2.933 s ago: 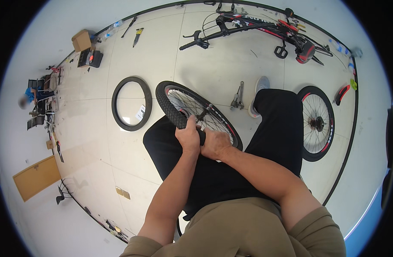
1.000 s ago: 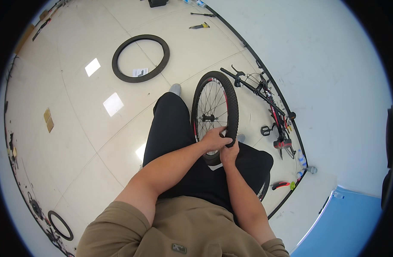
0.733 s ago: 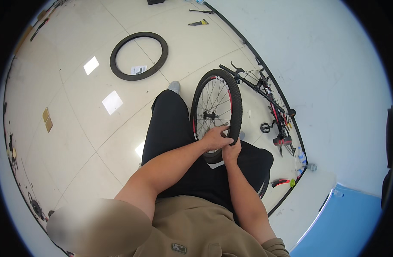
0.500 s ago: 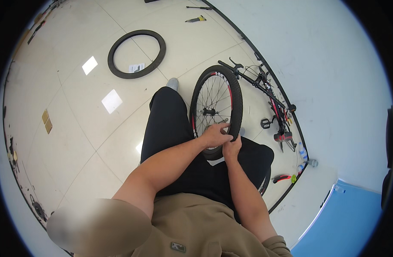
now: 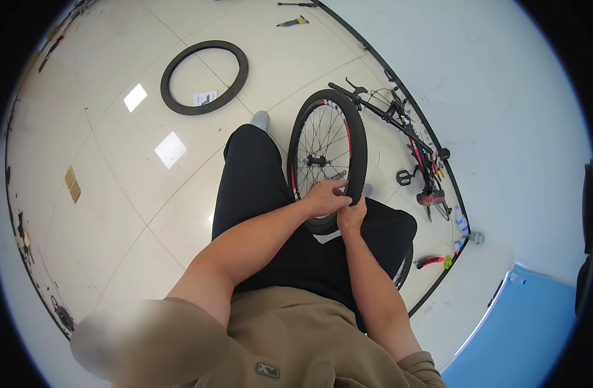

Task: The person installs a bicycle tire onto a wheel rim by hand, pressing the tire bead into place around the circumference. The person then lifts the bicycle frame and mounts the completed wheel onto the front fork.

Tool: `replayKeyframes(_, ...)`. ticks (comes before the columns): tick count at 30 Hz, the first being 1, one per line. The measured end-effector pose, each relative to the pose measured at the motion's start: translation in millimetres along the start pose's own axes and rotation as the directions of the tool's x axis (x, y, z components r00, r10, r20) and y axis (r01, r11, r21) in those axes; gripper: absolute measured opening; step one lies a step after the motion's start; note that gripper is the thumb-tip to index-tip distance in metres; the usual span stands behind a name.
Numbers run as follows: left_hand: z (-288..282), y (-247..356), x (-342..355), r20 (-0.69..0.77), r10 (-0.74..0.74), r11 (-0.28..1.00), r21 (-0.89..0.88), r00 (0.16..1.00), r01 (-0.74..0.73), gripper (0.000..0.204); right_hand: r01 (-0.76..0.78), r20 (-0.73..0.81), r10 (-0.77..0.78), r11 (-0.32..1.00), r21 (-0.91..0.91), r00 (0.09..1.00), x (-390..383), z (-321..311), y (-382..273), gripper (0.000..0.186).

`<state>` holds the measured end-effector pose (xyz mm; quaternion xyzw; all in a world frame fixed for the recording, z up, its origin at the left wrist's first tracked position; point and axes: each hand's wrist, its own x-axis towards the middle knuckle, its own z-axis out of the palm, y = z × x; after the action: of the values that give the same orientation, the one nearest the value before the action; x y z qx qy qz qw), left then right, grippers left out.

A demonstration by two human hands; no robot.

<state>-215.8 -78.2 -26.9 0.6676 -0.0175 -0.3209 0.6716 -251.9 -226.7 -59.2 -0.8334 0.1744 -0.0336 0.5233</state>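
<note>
A bicycle wheel with a knobby black tire and red-marked rim stands tilted between my legs, its spokes and hub visible. My left hand grips the lower right of the tire, fingers and thumb closed around it. My right hand holds the same part of the tire from below, its fingertips mostly hidden by the tire and my left hand. A loose black tire lies flat on the tiled floor ahead, with a printed paper inside its ring.
A bicycle frame with handlebar and pedal lies to the right along the wall. Water bottles, a red-and-black part and another wheel, partly behind my leg, are there too. A yellow-and-black tool lies farther off. Small cardboard pieces lie left.
Since the earliest frame, my view has swung round and the wheel has turned more lengthwise between my legs, both hands still gripping it. Over the last second the hands have barely moved.
</note>
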Motion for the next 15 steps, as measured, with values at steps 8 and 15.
replayKeyframes(8, -4, 14, -7, 0.011, -0.026, 1.000, 0.001, 1.000, 0.026, 0.068, 0.023, -0.017, -0.023, 1.000, 0.009, 1.000, 3, 2, 12, 0.029)
replayKeyframes(15, -2, 5, -2, -0.002, -0.024, 1.000, -0.015, 1.000, 0.024, 0.067, 0.033, -0.012, -0.033, 0.999, 0.016, 0.999, 5, 3, 20, 0.030)
